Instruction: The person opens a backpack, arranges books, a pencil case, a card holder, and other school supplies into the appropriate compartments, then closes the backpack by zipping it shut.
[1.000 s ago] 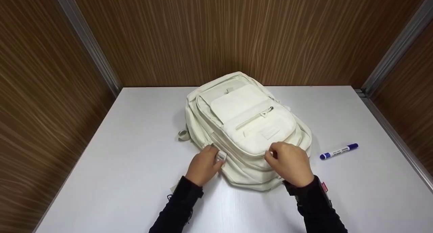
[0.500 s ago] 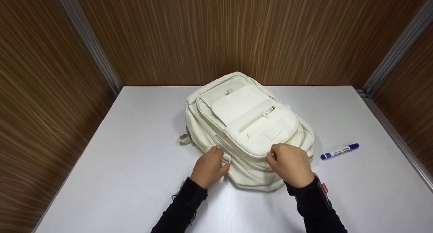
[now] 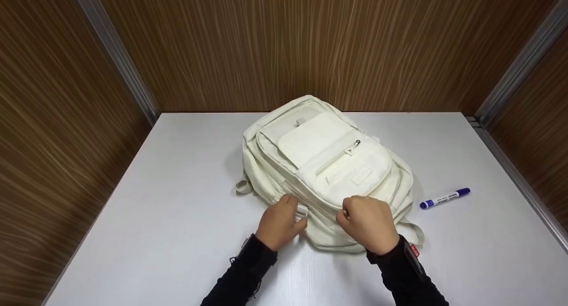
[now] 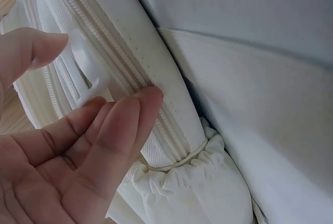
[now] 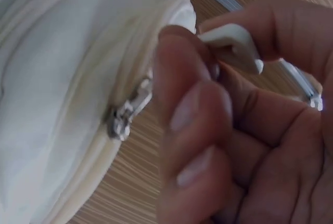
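A cream backpack (image 3: 310,144) lies front side up on the white table, turned at an angle. My left hand (image 3: 277,221) is at its near left side. Up close, its fingertips touch the side by a zipper (image 4: 125,68), with the thumb apart and a white loop (image 4: 86,68) between thumb and fingers. At the near end of the bag, my right hand (image 3: 368,221) pinches a cream zipper pull (image 5: 234,39) between thumb and curled forefinger. The metal slider (image 5: 119,122) sits on the bag's edge beside these fingertips.
A blue-capped marker (image 3: 445,198) lies right of the backpack. Brown wood-grain panels (image 3: 284,48) enclose the white table (image 3: 191,164). A strap (image 3: 412,232) shows beside the right wrist, and a webbing loop (image 3: 243,186) at the bag's left side.
My left hand has shifted right along the bag's side, the white loop with it. My right hand has moved slightly left and nearer. The bag has shifted a little right, and a strap shows at right.
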A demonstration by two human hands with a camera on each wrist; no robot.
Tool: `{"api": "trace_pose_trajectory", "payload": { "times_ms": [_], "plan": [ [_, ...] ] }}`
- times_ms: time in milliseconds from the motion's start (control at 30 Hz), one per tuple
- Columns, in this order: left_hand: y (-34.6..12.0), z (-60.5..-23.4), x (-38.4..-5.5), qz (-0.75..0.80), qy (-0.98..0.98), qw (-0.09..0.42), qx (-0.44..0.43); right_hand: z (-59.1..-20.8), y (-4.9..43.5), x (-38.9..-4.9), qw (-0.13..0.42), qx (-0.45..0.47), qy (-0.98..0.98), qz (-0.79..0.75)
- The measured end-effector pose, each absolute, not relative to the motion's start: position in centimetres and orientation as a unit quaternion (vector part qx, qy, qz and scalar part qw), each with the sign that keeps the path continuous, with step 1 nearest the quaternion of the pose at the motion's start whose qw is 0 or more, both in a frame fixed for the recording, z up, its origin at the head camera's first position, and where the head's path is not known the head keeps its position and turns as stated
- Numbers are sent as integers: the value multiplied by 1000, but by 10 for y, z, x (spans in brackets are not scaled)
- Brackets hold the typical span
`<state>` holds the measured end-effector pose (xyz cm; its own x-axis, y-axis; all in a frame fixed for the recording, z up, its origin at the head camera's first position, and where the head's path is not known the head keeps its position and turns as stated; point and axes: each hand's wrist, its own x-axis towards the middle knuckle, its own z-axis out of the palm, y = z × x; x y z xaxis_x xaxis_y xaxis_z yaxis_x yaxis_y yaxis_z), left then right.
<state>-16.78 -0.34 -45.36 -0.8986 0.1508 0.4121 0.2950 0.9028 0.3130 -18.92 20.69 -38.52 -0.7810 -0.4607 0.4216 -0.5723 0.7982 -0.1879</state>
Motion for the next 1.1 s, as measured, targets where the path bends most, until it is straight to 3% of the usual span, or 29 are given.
{"api": "trace_pose_trajectory", "payload": {
  "times_ms": [333, 800, 1100],
  "plan": [
    [1, -453, -168, -180, -956, 197, -123, -397, 183, -183, 188, 316, -913, 173],
    [0, -462, -170, -196, -940, 241, -145, -408, 144, -198, 169, 279, -916, 234],
    [-2, -462, -171, -284, -932, 183, -129, -402, 110, -213, 188, 293, -916, 200]
  ]
}}
